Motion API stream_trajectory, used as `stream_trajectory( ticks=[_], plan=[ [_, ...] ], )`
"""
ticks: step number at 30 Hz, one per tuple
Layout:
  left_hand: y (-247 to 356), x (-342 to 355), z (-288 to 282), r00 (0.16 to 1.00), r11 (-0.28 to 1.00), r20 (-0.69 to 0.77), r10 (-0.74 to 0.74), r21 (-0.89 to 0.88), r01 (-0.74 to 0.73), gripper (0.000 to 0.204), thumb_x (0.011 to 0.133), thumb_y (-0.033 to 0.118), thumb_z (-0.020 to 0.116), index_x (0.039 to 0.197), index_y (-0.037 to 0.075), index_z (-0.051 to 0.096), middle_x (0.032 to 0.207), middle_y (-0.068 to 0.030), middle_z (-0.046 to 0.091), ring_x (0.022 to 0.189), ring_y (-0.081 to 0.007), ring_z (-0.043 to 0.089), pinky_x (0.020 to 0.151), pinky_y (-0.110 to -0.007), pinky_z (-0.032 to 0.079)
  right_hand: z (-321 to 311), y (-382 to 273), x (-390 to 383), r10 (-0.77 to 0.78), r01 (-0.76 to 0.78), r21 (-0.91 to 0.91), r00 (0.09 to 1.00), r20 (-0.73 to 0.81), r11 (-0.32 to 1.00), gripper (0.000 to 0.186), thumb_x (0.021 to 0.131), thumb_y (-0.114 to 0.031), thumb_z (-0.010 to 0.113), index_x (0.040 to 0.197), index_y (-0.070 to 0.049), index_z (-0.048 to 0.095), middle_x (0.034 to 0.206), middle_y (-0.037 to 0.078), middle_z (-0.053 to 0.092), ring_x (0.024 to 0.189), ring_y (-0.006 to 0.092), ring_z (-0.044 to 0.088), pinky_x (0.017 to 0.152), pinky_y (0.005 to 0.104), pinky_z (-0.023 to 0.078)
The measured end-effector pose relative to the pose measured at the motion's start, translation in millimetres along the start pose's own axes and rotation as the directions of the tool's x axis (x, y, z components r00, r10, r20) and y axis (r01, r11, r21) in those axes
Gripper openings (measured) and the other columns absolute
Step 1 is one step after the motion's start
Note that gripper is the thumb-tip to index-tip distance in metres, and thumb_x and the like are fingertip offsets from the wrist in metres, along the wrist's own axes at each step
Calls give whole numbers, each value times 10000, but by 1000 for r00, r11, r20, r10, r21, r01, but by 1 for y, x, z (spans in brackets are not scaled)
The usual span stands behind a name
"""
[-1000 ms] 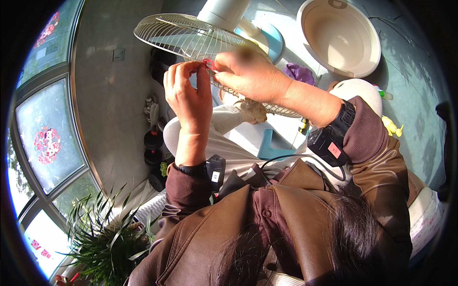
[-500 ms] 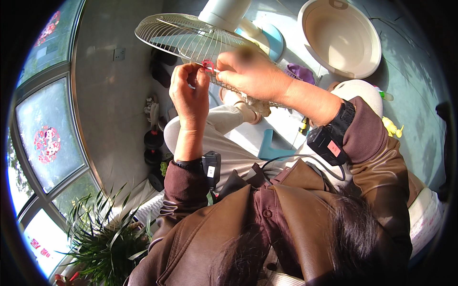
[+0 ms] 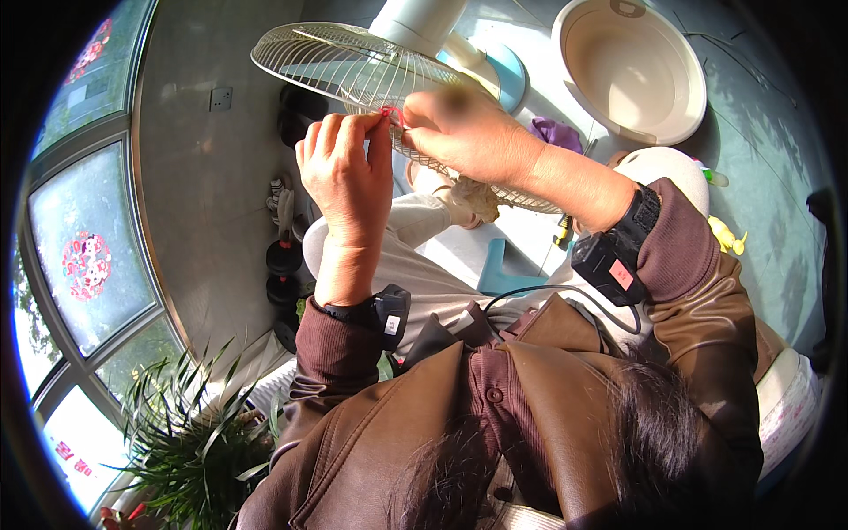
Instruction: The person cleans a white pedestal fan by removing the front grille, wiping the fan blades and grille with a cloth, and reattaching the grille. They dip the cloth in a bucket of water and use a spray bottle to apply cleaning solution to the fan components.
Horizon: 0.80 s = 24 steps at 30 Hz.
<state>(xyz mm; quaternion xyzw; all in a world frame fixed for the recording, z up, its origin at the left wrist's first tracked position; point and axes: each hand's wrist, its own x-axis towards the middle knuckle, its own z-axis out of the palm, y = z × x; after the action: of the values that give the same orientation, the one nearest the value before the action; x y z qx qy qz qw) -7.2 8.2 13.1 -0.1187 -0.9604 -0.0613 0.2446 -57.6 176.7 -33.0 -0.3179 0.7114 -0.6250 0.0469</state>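
A fan's pale wire guard tilts in front of me, joined to a white fan body on a round blue-and-white base. At the guard's near rim is a thin red string. My left hand pinches the string between thumb and forefinger, the other fingers loosely raised. Close beside it, my right hand is closed with thumb and forefinger pressed together at the string's other side. Its fingertips partly hide the string, so I cannot tell whether it is knotted.
A large beige basin stands at the far right. Purple cloth lies near it. A teal angled piece and a yellow toy are on the floor. To the left are dark dumbbells, a potted plant and windows.
My left hand has turned and shifted slightly, its fingers now more raised and spread. The red string looks drawn in tighter between the fingertips. My right hand has barely moved.
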Motion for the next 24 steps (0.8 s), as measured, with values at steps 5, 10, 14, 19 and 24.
stream_trajectory(
  ticks=[5, 10, 14, 19, 24],
  plan=[
    [-1, 7, -2, 998, 998, 52, 34, 45, -36, 118, 789, 102, 739, 810, 98, 622, 785, -35, 607, 764, -251, 574, 714, -375, 431, 1, -1, -1, -16, 16, -31, 1000, 4, 999, 149, 903, -209, 635, 954, -72, 665, 847, 152, 671, 812, 364, 661, 708, 434, 544],
    [-4, 4, -2, 1000, 996, 30, 4, -94, -2, 107, 785, 46, 711, 828, 70, 616, 768, -54, 601, 726, -263, 574, 674, -376, 468, 0, 0, 1, -20, 20, 57, 1000, -5, 998, 212, 871, -190, 665, 903, 19, 643, 775, 201, 659, 735, 315, 664, 685, 398, 508],
    [-8, -8, -2, 964, 917, 116, -240, -299, 264, 94, 812, 20, 693, 889, 35, 641, 770, -49, 627, 697, -177, 588, 664, -299, 482, 0, 0, 2, -16, 16, 75, 1000, 5, 997, 222, 882, -206, 657, 896, 16, 646, 753, 187, 656, 715, 294, 664, 673, 387, 508],
    [-6, -27, 9, 721, 404, 305, -622, -664, 629, 71, 940, 53, 652, 957, -15, 653, 828, 18, 629, 733, -25, 522, 666, -192, 445, 2, -2, 0, 28, -31, 76, 999, 46, 997, 238, 890, -222, 659, 906, 15, 640, 756, 178, 654, 720, 287, 658, 675, 380, 503],
    [-7, -24, 3, 835, 563, 220, -504, -650, 511, 98, 932, 80, 696, 971, -3, 662, 851, -4, 654, 728, -61, 551, 664, -213, 454, 4, -3, -1, 76, -80, 98, 996, 47, 992, 242, 894, -227, 658, 907, 13, 627, 769, 169, 640, 734, 288, 639, 683, 391, 492]
  ],
)
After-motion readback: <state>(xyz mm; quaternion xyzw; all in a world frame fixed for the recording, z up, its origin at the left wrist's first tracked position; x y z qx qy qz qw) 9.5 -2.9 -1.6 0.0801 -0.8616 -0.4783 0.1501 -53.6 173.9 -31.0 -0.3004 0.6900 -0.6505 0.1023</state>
